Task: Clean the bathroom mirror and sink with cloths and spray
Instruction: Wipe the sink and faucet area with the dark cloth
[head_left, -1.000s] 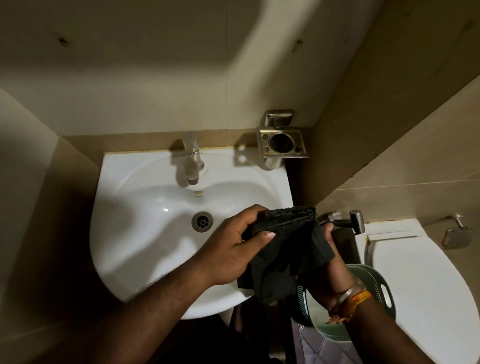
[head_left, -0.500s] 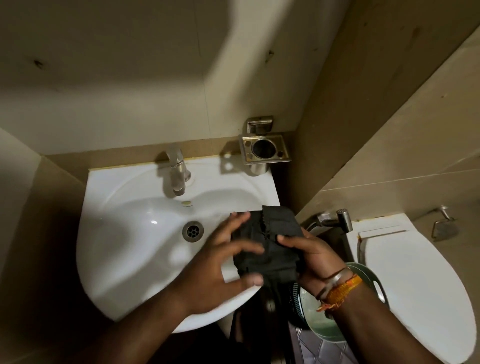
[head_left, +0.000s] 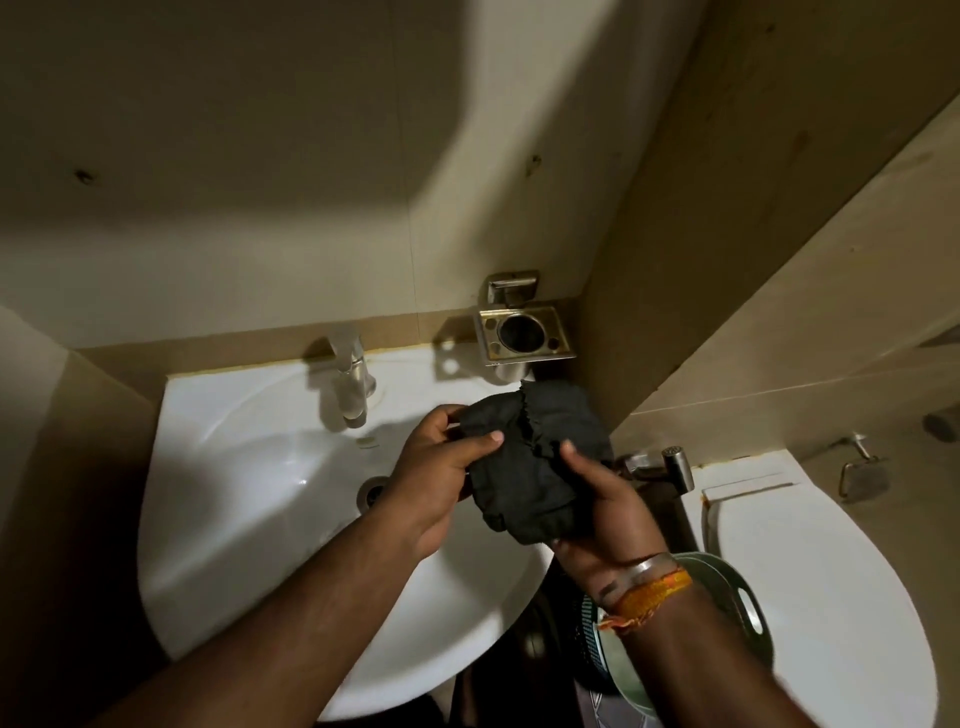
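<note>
A crumpled black cloth (head_left: 535, 467) is held above the right side of the white sink (head_left: 249, 483). My left hand (head_left: 436, 478) pinches its left edge with thumb and fingers. My right hand (head_left: 602, 504) cups it from below on the right, thumb on top. The sink's drain (head_left: 371, 491) is partly hidden behind my left wrist. No mirror and no spray bottle are in view.
A chrome tap (head_left: 350, 379) stands at the sink's back rim. A metal tumbler holder (head_left: 524, 332) juts from the wall at the back right. To the right are a hand-spray head (head_left: 675, 462), a closed white toilet (head_left: 821, 597) and a green plastic container (head_left: 748, 608) below my right wrist.
The view has tilted up and to the right. Both hands have lifted the cloth a little toward the back right of the sink and regripped it, left fingers now closed on its edge.
</note>
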